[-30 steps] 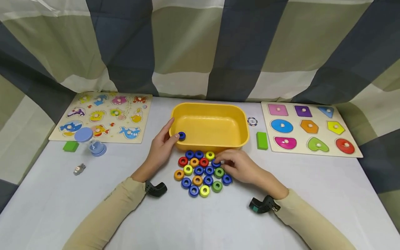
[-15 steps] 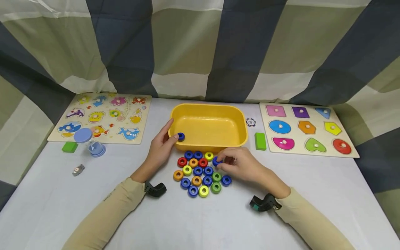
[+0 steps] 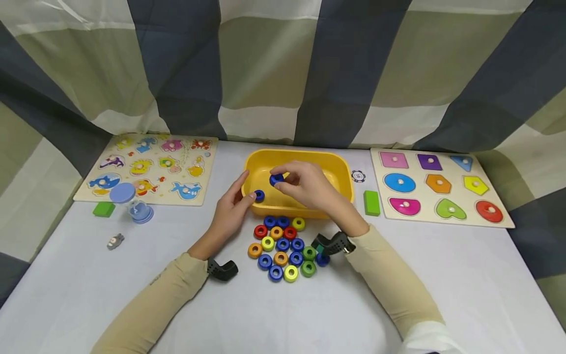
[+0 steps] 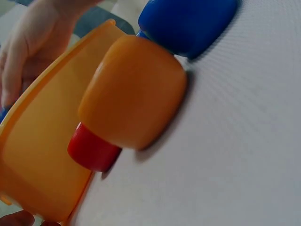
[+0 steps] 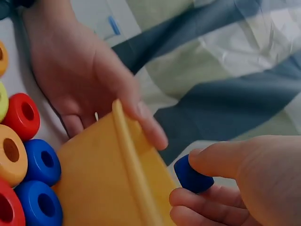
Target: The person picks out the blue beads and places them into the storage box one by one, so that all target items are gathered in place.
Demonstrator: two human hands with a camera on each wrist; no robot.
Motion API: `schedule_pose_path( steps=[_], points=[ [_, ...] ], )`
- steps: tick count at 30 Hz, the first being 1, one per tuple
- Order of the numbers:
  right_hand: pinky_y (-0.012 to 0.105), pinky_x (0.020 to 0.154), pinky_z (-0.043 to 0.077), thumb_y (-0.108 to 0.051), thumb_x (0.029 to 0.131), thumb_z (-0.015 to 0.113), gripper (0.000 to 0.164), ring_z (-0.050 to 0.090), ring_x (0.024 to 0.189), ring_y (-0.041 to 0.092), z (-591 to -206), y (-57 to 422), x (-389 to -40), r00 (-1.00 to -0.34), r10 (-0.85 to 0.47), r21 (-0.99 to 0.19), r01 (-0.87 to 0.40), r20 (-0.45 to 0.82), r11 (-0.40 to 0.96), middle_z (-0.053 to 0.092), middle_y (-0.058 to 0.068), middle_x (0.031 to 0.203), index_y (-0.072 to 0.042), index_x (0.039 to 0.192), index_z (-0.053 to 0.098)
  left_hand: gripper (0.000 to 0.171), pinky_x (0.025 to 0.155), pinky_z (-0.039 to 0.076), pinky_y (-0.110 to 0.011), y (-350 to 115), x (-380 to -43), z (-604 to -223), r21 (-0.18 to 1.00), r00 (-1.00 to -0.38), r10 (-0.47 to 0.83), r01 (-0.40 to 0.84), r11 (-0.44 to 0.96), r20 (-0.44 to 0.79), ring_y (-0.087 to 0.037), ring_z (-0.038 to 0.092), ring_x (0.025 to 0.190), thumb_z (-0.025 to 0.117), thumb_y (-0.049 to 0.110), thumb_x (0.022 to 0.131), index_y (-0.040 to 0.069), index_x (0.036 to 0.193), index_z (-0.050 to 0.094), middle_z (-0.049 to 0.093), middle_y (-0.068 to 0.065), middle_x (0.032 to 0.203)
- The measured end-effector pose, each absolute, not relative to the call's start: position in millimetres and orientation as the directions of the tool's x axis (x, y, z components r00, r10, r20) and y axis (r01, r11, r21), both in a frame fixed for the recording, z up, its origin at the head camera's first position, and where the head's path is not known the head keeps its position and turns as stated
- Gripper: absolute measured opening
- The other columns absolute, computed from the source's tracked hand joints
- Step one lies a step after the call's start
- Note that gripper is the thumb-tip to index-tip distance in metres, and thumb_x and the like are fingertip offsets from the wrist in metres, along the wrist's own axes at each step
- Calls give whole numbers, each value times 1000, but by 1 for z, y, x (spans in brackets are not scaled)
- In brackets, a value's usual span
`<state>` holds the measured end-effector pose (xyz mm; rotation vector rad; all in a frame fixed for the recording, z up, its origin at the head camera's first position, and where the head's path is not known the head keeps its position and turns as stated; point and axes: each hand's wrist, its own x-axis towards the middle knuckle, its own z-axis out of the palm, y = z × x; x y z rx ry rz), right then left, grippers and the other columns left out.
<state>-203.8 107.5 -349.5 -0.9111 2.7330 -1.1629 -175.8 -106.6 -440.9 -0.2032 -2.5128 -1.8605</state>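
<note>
A blue ring (image 3: pixel 276 180) is pinched between the thumb and fingers of my right hand (image 3: pixel 305 186), over the inside of a yellow plastic tub (image 3: pixel 305 214). Another blue ring (image 3: pixel 259 196) lies in the tub's left front corner. My left hand (image 3: pixel 228 211) grips the tub's left side, thumb at the rim near that ring. In the right wrist view the held blue ring (image 5: pixel 193 175) shows beyond the tub's rim (image 5: pixel 131 160). Loose rings in blue, red, orange, yellow and green, such as an orange ring (image 3: pixel 280 258), lie in front of the tub.
An animal peg puzzle (image 3: pixel 152 169) lies at left, with a green block (image 3: pixel 103 209), an hourglass (image 3: pixel 132 204) and a small grey figure (image 3: pixel 115 241) near it. On the right are a shapes peg puzzle (image 3: pixel 424 214), another green block (image 3: pixel 372 203) and a round chip (image 3: pixel 358 176).
My right hand picked up a blue ring from the group's right edge and carried it up and left over the tub. The left hand stays at the tub's side.
</note>
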Motion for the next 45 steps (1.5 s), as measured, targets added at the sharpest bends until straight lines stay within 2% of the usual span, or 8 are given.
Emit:
schedule_pose_path(
  steps=[8,15,23,27,33,38,41,45],
  points=[
    [29,78,56,-18,90,69,28,62,84,19,-378,93,-231,-876,-482,-694,-362,26,622,71,6,112,-9,116,70,56,119,31,-35,-106,-173,-439,952,-992,98,110,286,85,-12,29,146,51,29,100,28,153,31,28,9,160],
    [31,86,56,-16,90,68,28,62,90,19,-386,90,-234,-852,-516,-660,-339,-86,670,71,5,112,-9,117,69,56,119,32,-34,-107,-174,-440,956,-992,91,106,275,84,-12,31,146,51,29,100,26,153,32,29,9,159],
    [37,100,53,-15,91,67,33,63,112,21,-388,87,-236,-818,-545,-665,-306,-183,682,67,8,122,-10,123,65,57,119,32,-34,-110,-175,-439,952,-989,97,138,274,115,-13,31,146,52,27,100,24,153,32,29,7,159],
    [37,97,55,-18,92,66,33,64,107,22,-387,88,-236,-820,-550,-678,-314,-159,665,67,8,120,-10,124,64,57,119,32,-35,-111,-175,-439,951,-988,98,144,275,121,-14,31,146,52,27,100,23,153,32,29,6,160],
    [32,83,55,-20,93,64,29,60,90,20,-365,107,-217,-826,-562,-738,-404,40,541,70,5,109,-8,120,66,57,118,34,-35,-108,-175,-441,947,-989,101,136,291,111,-14,32,145,52,27,100,26,153,32,30,6,159],
    [25,72,57,-16,91,67,22,61,78,11,-361,131,-174,-724,-670,-708,-560,165,431,73,3,100,-7,111,70,57,118,34,-35,-106,-174,-441,947,-988,102,143,287,119,-14,32,145,52,28,100,26,153,32,29,7,159],
    [22,68,56,-15,89,70,21,60,77,5,-368,154,-147,-692,-697,-670,-609,187,424,73,0,97,-8,108,71,57,118,33,-35,-106,-175,-442,949,-987,105,145,279,120,-13,30,146,52,28,100,26,153,31,28,8,159],
    [21,63,54,-12,83,74,19,57,75,5,-387,188,-123,-742,-641,-678,-575,196,459,71,-3,95,-13,101,71,56,119,33,-35,-107,-175,-443,951,-988,105,137,278,112,-13,30,146,51,29,100,28,153,31,28,9,159]
  ],
)
